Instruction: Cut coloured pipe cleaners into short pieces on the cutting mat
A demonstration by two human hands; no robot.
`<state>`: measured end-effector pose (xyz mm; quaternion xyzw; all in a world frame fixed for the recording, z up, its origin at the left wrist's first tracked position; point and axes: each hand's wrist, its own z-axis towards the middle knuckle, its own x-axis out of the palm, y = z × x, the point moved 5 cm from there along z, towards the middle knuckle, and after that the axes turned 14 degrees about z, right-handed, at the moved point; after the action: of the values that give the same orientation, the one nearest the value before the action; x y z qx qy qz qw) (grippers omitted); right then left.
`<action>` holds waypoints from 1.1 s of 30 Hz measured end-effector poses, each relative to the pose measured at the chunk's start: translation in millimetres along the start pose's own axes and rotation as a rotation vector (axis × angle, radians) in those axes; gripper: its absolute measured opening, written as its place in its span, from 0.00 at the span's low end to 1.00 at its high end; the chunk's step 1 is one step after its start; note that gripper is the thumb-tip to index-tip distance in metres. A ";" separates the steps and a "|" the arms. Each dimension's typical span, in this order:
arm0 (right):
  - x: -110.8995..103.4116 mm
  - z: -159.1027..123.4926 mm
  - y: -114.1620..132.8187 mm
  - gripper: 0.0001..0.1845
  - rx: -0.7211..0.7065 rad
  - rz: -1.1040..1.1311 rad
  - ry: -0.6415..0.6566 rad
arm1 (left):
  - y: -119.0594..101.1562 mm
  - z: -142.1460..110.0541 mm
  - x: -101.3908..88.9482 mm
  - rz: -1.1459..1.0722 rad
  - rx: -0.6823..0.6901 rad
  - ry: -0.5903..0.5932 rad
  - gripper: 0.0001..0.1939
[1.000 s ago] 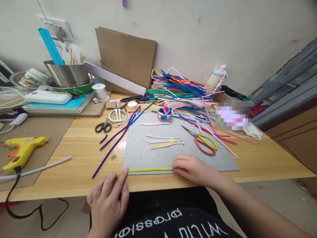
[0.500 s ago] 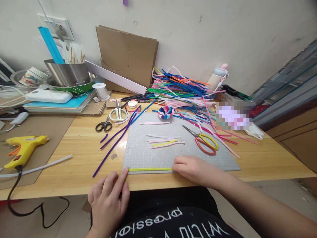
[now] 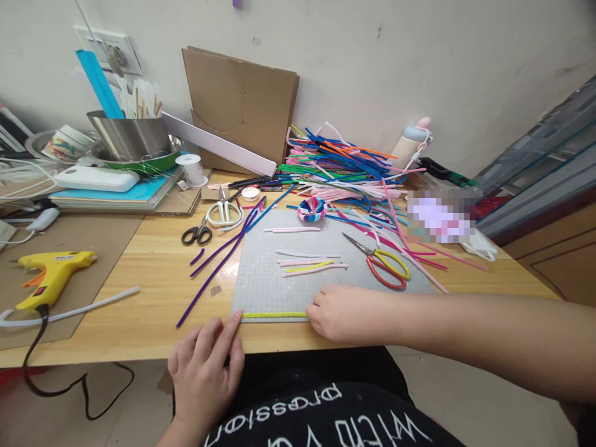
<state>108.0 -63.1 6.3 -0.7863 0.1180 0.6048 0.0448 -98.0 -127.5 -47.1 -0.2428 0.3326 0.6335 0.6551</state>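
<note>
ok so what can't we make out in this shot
Head view: right end of the yellow pipe cleaner, hidden by the right hand.
Head view: pixelated item at right, blurred by the mosaic.
Head view: lettering on the black shirt, cut off below.
Head view: grey mat markings, too small.

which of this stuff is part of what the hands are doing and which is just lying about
Likely in the job:
yellow-green stem, between the left hand and the right hand
gray gridded mat, under the stem
perhaps the short stems and red-and-yellow scissors on the mat

Seemingly just lying about:
yellow glue gun
white-handled scissors
white spool
bottle
</note>
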 end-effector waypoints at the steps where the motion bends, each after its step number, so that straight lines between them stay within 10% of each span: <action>1: 0.4 1.1 -0.2 0.03 -0.002 -0.003 0.006 | -0.3 0.8 -0.7 -0.001 -0.003 0.010 0.24; 7: -12.5 -12.7 -16.9 0.09 0.105 0.263 -0.073 | -13.1 34.1 -18.6 -0.107 -0.058 0.031 0.17; 12: -33.2 -38.9 -32.3 0.06 0.175 0.985 -0.338 | -70.4 96.4 -28.7 -0.528 0.323 0.256 0.15; 18: -20.0 -74.2 -47.3 0.09 0.223 1.551 -0.568 | -120.3 145.8 -26.3 -0.836 0.446 0.456 0.06; 23: 11.2 -130.4 -90.3 0.12 0.757 1.088 -0.926 | -144.3 163.8 -7.6 -1.279 0.027 0.904 0.08; 26: 37.6 -155.9 -105.3 0.12 1.047 0.671 -0.796 | -156.6 167.6 -1.1 -1.493 -0.122 1.101 0.10; 33: 75.0 -169.0 -118.4 0.17 1.126 0.565 -0.668 | -159.8 165.5 11.8 -1.858 -0.183 1.266 0.15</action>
<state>313.3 5.6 -29.7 -0.3559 0.5915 0.6492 0.3194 81.3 -10.0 37.0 -0.7208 0.2475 -0.3147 0.5659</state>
